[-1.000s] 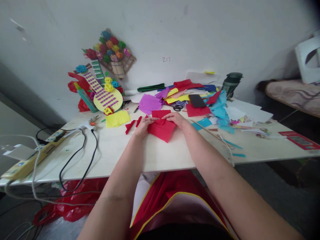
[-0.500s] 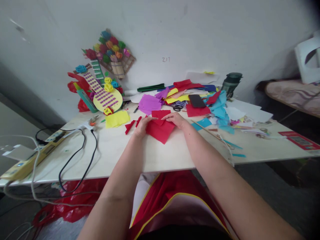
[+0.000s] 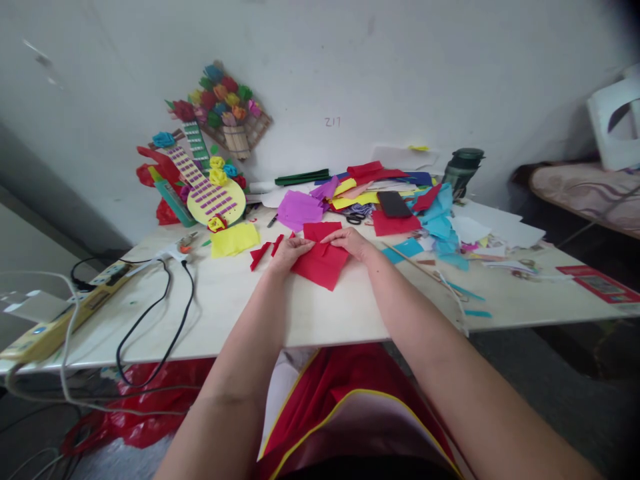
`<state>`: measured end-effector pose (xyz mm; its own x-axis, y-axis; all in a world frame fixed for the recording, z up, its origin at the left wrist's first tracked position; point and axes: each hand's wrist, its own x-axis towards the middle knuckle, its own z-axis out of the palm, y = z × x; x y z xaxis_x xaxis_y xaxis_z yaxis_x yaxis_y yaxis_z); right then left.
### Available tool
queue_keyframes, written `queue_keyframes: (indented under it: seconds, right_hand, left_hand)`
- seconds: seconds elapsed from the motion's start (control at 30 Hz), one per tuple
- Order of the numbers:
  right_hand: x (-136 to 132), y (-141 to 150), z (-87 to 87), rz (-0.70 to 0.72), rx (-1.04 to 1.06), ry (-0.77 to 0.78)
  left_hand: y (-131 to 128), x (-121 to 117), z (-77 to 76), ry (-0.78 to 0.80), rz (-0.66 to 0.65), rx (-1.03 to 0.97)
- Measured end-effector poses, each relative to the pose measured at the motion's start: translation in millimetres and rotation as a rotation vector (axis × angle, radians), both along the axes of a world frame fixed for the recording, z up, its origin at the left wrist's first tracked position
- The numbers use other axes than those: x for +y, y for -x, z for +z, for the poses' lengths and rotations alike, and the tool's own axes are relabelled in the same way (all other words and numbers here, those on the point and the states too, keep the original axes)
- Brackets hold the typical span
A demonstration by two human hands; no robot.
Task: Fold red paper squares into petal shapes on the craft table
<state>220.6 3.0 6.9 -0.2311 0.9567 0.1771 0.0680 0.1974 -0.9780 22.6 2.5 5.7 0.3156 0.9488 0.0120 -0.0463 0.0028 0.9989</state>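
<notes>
Left hand [image 3: 293,253]: thumb and fingertips grasp the red sheet [image 3: 321,268] at its left side. Right hand [image 3: 354,243]: thumb and fingers pinch the same sheet, just beside the left fingertips. The sheet lies about midway along the near edge of the tabletop [image 3: 333,323], set back from it, with one corner pointing toward that edge. A raised crease shows between the hands. Whether the red paper beyond the fingers is a separate piece cannot be told.

Handling: keep both grips light, since the paper looks thin and apt to tear or wrinkle. Hold one side steady while the other gathers or creases. Work from the pinch outward, in small, even presses. Support the sheet on the tabletop, so that its loose part does not twist.

Compared with half a second ago, the left fingertips are closed more clearly on the paper, and the fold between the hands looks narrower. The right hand is nearly unchanged.

Beside the left hand, toward the tabletop's left edge, lie red scraps [image 3: 260,256], then a yellow sheet [image 3: 235,240]. Toward the far edge are scissors [image 3: 356,218]; toward the right edge, a stick [image 3: 413,259]. These show no clear change.
</notes>
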Motion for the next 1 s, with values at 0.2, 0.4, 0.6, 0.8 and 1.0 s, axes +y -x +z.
queue_keyframes:
  seconds: [0.2,0.4,0.6,0.8,1.0]
  right_hand:
    - [-3,2,3.2,0.018,0.127,0.101]
    - [1,2,-0.9,-0.056,0.123,0.121]
    - [6,1,-2.6,-0.065,0.080,-0.099]
    - [14,-2,-5.2,-0.122,-0.139,-0.358]
    - [9,3,-2.0,-0.149,-0.122,-0.273]
  left_hand:
    - [-4,-9,7.7,-0.049,0.094,0.045]
    - [-5,-9,6.5,-0.108,0.126,0.110]
    - [-3,-3,-0.1,-0.102,0.076,0.101]
    - [-1,-2,-1.0,-0.084,0.073,0.101]
    - [0,-1,-1.4,-0.066,0.089,0.050]
